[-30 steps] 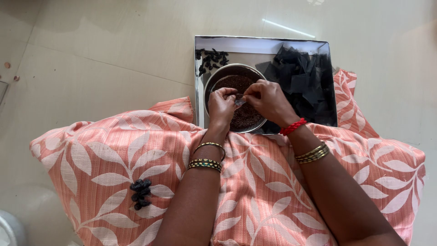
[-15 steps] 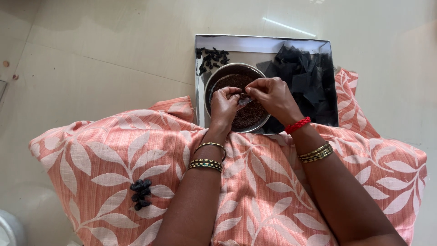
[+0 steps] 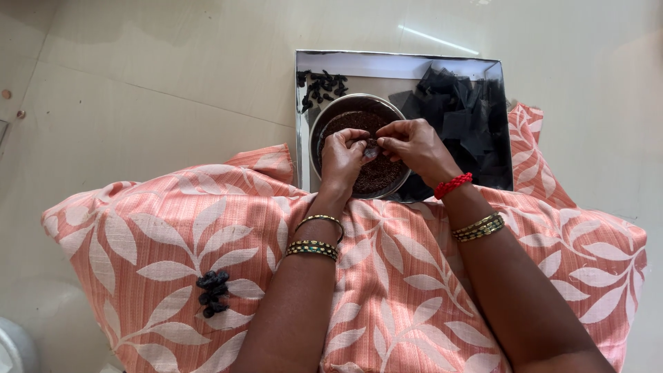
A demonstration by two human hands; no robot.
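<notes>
My left hand and my right hand meet over a round steel bowl filled with dark brown seeds. Between the fingertips of both hands is a small dark piece, pinched from either side. The bowl stands on a rectangular steel tray on the floor. A heap of black square pieces fills the tray's right side. Several small black bits lie at the tray's far left corner. Bangles circle both wrists, and a red thread is on the right one.
Orange cloth with a white leaf print covers my lap. A small cluster of black bits rests on it at the left. Pale floor tiles surround the tray. A white object shows at the bottom left corner.
Both hands stay over the bowl. The fingers have shifted slightly while working the small piece between them.
</notes>
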